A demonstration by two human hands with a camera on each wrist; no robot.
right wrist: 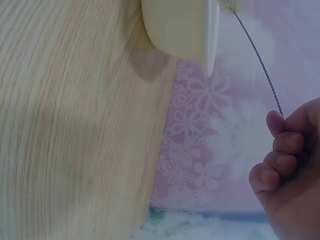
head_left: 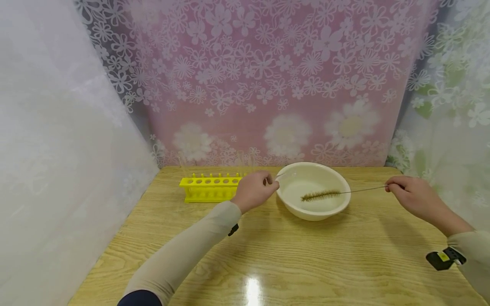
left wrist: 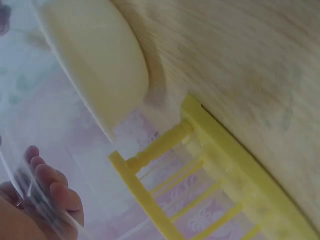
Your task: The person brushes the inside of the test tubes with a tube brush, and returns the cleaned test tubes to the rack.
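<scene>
My left hand [head_left: 255, 191] grips a clear glass test tube [left wrist: 31, 187], which points over the left rim of the cream basin [head_left: 314, 214]. Between thumb and fingertips, my right hand [head_left: 415, 199] pinches the twisted wire handle [right wrist: 261, 62] of a test tube brush [head_left: 320, 195]. The brush's brown bristles hang over the basin, well apart from the test tube in the head view. Just left of my left hand stands a yellow test tube rack [head_left: 208, 182], its right end partly hidden behind that hand.
Several clear test tubes [head_left: 183, 163] stand in the rack, at its left and right ends. Everything rests on a wood-grain table [head_left: 287, 259]. A pink flowered curtain [head_left: 268, 85] hangs behind the table, with pale sheets [head_left: 57, 127] at both sides.
</scene>
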